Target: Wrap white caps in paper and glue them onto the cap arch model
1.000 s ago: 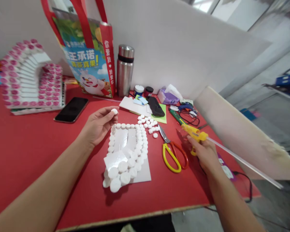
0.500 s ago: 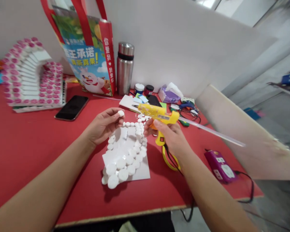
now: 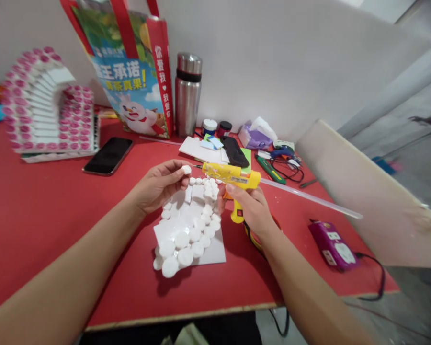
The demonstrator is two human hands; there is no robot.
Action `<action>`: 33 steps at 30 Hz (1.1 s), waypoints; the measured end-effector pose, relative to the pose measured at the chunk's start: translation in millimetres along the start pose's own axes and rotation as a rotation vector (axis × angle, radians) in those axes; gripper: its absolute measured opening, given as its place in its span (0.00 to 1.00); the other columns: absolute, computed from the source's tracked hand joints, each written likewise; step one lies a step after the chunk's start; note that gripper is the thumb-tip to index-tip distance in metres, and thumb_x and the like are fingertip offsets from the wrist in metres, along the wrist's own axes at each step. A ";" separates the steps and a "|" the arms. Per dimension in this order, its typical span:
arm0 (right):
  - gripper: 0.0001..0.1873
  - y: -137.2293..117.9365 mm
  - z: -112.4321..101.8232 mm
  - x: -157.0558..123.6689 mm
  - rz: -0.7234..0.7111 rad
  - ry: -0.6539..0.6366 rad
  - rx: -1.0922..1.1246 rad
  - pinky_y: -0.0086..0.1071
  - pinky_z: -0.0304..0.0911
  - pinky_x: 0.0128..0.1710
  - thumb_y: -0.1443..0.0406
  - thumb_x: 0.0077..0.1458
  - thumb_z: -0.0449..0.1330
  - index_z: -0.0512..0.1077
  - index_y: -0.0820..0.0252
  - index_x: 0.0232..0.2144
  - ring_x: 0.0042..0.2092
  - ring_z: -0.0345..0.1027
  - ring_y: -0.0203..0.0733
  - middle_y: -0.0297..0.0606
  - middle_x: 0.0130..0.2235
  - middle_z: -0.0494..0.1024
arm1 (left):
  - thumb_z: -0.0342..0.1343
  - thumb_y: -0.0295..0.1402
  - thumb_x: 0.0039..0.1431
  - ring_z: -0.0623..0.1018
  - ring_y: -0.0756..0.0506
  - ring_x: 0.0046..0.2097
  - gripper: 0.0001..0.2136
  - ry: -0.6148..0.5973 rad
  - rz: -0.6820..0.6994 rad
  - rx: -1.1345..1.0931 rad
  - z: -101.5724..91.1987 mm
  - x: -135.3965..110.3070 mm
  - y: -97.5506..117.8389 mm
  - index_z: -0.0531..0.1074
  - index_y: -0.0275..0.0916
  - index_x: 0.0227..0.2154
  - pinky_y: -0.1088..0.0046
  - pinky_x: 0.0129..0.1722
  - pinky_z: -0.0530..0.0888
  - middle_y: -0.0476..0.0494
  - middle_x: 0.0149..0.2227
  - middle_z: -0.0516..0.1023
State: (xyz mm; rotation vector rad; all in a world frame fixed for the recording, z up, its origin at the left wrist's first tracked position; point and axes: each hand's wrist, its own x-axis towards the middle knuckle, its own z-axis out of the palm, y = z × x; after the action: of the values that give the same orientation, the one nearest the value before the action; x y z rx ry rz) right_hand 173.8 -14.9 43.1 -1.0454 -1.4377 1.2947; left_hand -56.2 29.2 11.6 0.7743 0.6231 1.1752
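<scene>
My left hand (image 3: 165, 187) pinches a small white disc (image 3: 186, 169) between thumb and fingers. In my right hand (image 3: 251, 206) is a yellow hot glue gun (image 3: 233, 175), its fingers wrapped round the handle. The gun's nozzle points left, close to the disc; whether they touch I cannot tell. A long clear glue stick (image 3: 312, 197) sticks out of the gun's back. Below both hands, a white board model (image 3: 179, 218) lies on the table, edged with rows of round white discs (image 3: 185, 257) of the same kind.
On the red table (image 3: 36, 215) stand a pink-and-white model (image 3: 32, 105), a phone (image 3: 108, 155), a printed bag (image 3: 136, 81) and a steel flask (image 3: 187, 96). A green-handled tool (image 3: 270, 168) lies at the back right. A purple power box (image 3: 333, 245) with a cable sits right.
The glue gun has tilted to nearly level, and its nozzle has come close to the disc. My left hand still holds the disc. The view has shifted slightly.
</scene>
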 end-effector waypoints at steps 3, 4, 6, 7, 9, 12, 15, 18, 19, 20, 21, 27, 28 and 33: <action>0.20 -2.8 0.5 -1.9 0.003 -0.048 -0.070 0.33 0.68 0.31 0.53 0.62 0.60 0.75 0.60 0.24 0.25 0.71 0.38 0.36 0.21 0.76 | 0.75 0.29 0.49 0.76 0.52 0.30 0.12 -0.016 0.004 -0.006 0.3 -0.1 -0.1 0.80 0.33 0.36 0.79 0.29 0.72 0.45 0.31 0.79; 0.20 -3.6 0.8 -2.4 0.008 -0.050 -0.080 0.32 0.68 0.31 0.53 0.61 0.60 0.75 0.60 0.23 0.25 0.71 0.38 0.36 0.21 0.76 | 0.74 0.29 0.50 0.76 0.52 0.30 0.12 -0.019 0.007 -0.009 0.7 -0.3 0.1 0.80 0.33 0.36 0.79 0.29 0.72 0.45 0.31 0.78; 0.20 -4.7 1.2 -3.1 0.030 -0.036 -0.078 0.32 0.67 0.29 0.53 0.60 0.61 0.75 0.60 0.23 0.24 0.69 0.37 0.35 0.21 0.75 | 0.75 0.29 0.49 0.75 0.53 0.30 0.12 -0.028 0.007 -0.016 1.6 -0.8 0.5 0.80 0.33 0.36 0.79 0.29 0.71 0.45 0.31 0.78; 0.20 -5.1 1.2 -3.3 0.040 -0.027 -0.070 0.31 0.66 0.28 0.53 0.60 0.61 0.75 0.60 0.23 0.23 0.68 0.36 0.35 0.21 0.75 | 0.75 0.29 0.49 0.75 0.53 0.29 0.12 -0.035 0.004 -0.020 2.1 -1.1 0.6 0.81 0.33 0.36 0.80 0.28 0.71 0.45 0.31 0.78; 0.20 -5.5 0.9 -3.6 0.044 -0.021 -0.061 0.30 0.64 0.26 0.53 0.59 0.61 0.74 0.60 0.22 0.22 0.66 0.35 0.34 0.20 0.74 | 0.75 0.29 0.49 0.74 0.53 0.29 0.12 -0.048 -0.008 -0.030 2.8 -1.8 0.5 0.81 0.32 0.35 0.80 0.28 0.70 0.46 0.31 0.77; 0.20 -5.2 0.0 -4.1 0.035 -0.036 -0.062 0.30 0.62 0.25 0.53 0.59 0.61 0.74 0.60 0.21 0.22 0.64 0.34 0.34 0.19 0.73 | 0.74 0.30 0.50 0.74 0.53 0.29 0.12 -0.063 -0.025 -0.042 2.9 -2.4 -0.1 0.80 0.31 0.35 0.80 0.28 0.70 0.45 0.31 0.76; 0.20 -3.7 -0.4 -4.7 0.044 -0.040 -0.053 0.30 0.61 0.24 0.53 0.59 0.62 0.74 0.59 0.22 0.21 0.63 0.34 0.33 0.19 0.72 | 0.73 0.31 0.52 0.74 0.53 0.29 0.11 -0.084 -0.038 -0.040 2.2 -2.5 -0.5 0.80 0.31 0.35 0.79 0.29 0.71 0.45 0.30 0.77; 0.19 -1.3 -0.5 -5.5 0.048 -0.028 -0.022 0.30 0.60 0.24 0.53 0.59 0.62 0.74 0.60 0.23 0.21 0.63 0.34 0.33 0.20 0.73 | 0.73 0.33 0.54 0.77 0.51 0.31 0.12 -0.108 -0.027 -0.009 2.3 -2.2 -1.0 0.79 0.32 0.36 0.77 0.32 0.74 0.43 0.33 0.79; 0.19 -0.4 -0.6 -5.8 0.049 -0.021 -0.011 0.30 0.60 0.24 0.53 0.60 0.62 0.75 0.60 0.24 0.22 0.64 0.34 0.33 0.21 0.73 | 0.72 0.34 0.55 0.78 0.50 0.33 0.12 -0.109 -0.017 0.011 2.7 -2.1 -1.4 0.78 0.32 0.36 0.76 0.33 0.75 0.41 0.34 0.80; 0.19 0.4 -0.8 -6.1 0.050 -0.014 -0.002 0.30 0.60 0.24 0.53 0.60 0.62 0.75 0.60 0.24 0.22 0.64 0.33 0.33 0.21 0.74 | 0.72 0.35 0.56 0.79 0.49 0.34 0.12 -0.106 -0.002 0.035 3.3 -2.0 -2.1 0.78 0.33 0.37 0.75 0.35 0.76 0.40 0.36 0.81; 0.19 1.2 -1.1 -6.4 0.052 -0.007 0.006 0.29 0.60 0.24 0.53 0.60 0.62 0.75 0.60 0.25 0.22 0.65 0.33 0.34 0.22 0.74 | 0.71 0.36 0.56 0.80 0.49 0.34 0.13 -0.095 0.019 0.064 3.9 -2.0 -2.9 0.78 0.33 0.37 0.73 0.36 0.77 0.40 0.38 0.82; 0.17 3.5 -3.3 -7.2 0.059 0.046 0.038 0.29 0.60 0.24 0.53 0.59 0.63 0.75 0.60 0.27 0.22 0.66 0.33 0.33 0.23 0.75 | 0.70 0.36 0.57 0.78 0.50 0.31 0.11 0.077 0.240 0.402 5.5 -4.0 -7.4 0.79 0.36 0.38 0.74 0.34 0.75 0.47 0.30 0.80; 0.17 3.7 -3.5 -7.2 0.059 0.050 0.039 0.29 0.60 0.24 0.53 0.59 0.63 0.75 0.60 0.27 0.22 0.66 0.33 0.33 0.23 0.75 | 0.69 0.36 0.57 0.77 0.50 0.31 0.10 0.110 0.278 0.485 5.4 -4.6 -7.2 0.79 0.36 0.38 0.75 0.34 0.74 0.47 0.29 0.79; 0.17 5.0 -4.6 -6.1 0.064 0.048 0.021 0.29 0.61 0.24 0.54 0.59 0.63 0.75 0.60 0.27 0.22 0.66 0.33 0.33 0.23 0.75 | 0.70 0.34 0.54 0.76 0.49 0.33 0.09 0.158 0.499 0.844 7.2 -7.6 -3.6 0.81 0.35 0.35 0.74 0.34 0.72 0.46 0.32 0.80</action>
State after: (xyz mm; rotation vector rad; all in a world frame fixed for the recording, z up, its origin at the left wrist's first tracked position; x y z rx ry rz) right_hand 179.7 -19.3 37.8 -1.1089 -1.3625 1.3187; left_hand -50.7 19.7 13.3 1.6280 1.1268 1.4350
